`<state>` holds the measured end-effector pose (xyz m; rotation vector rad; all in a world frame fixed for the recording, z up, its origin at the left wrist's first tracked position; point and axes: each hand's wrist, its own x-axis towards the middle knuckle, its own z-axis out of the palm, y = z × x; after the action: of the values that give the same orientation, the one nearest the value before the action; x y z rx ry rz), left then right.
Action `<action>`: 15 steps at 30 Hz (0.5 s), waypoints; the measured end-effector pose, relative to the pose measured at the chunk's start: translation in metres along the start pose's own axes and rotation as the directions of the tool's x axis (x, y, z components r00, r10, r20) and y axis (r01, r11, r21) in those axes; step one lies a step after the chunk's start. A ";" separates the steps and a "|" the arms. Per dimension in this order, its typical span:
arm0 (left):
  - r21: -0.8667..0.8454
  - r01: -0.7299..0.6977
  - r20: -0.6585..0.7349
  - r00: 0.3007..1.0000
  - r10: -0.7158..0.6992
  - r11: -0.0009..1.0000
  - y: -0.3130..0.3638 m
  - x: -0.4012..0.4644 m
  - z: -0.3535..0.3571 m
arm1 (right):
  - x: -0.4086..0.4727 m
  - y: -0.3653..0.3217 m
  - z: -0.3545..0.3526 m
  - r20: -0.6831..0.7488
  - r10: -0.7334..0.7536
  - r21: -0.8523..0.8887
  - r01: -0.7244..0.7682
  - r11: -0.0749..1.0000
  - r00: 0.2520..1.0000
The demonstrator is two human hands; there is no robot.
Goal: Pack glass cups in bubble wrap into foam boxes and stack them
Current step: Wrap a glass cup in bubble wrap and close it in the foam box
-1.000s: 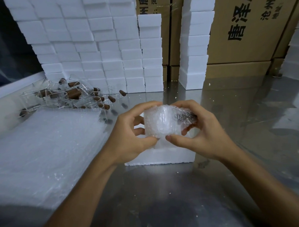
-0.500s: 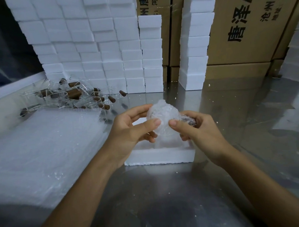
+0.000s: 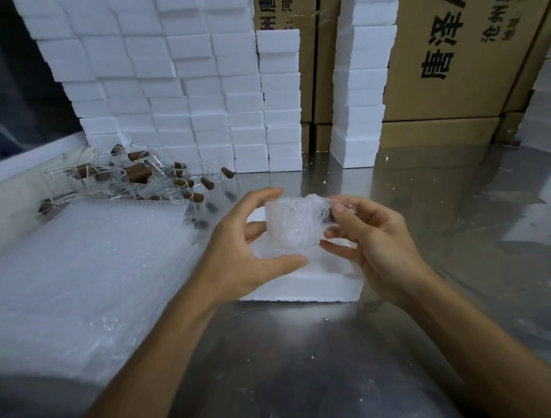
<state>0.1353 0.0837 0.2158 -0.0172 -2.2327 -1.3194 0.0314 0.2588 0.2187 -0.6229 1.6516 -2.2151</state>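
Behind, cartons (image 3: 450,59) read "唐泽"; both hands (image 3: 238,258) (image 3: 377,248) grasp the wrapped cup (image 3: 292,224).

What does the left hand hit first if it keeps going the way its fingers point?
Likely the bubble-wrapped cup: the left hand points right, fingers already at it, the right hand beyond. Depth is unclear.

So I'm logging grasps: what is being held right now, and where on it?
The bubble-wrapped cup: right hand pinches its right end; left hand spans its left side.
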 end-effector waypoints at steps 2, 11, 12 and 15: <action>0.006 0.018 -0.034 0.999 -0.018 1.000 -0.002 0.000 0.001 | -0.001 0.001 0.001 0.000 -0.027 -0.025 0.027 0.999 1.000; 0.181 0.048 -0.041 0.998 -0.041 0.982 -0.011 -0.004 0.011 | -0.001 0.009 0.002 0.017 -0.080 -0.045 0.081 0.996 0.997; 0.199 0.041 -0.048 0.998 -0.032 0.979 -0.011 -0.005 0.011 | 0.000 0.009 0.002 0.011 -0.070 -0.032 0.070 0.997 0.997; 0.243 0.034 -0.079 0.997 -0.015 0.969 -0.013 -0.005 0.012 | 0.001 0.009 0.000 0.015 -0.057 -0.004 0.057 0.998 0.998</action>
<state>0.1311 0.0877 0.1982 0.1488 -2.3204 -1.0310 0.0308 0.2556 0.2101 -0.6940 1.6518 -2.2414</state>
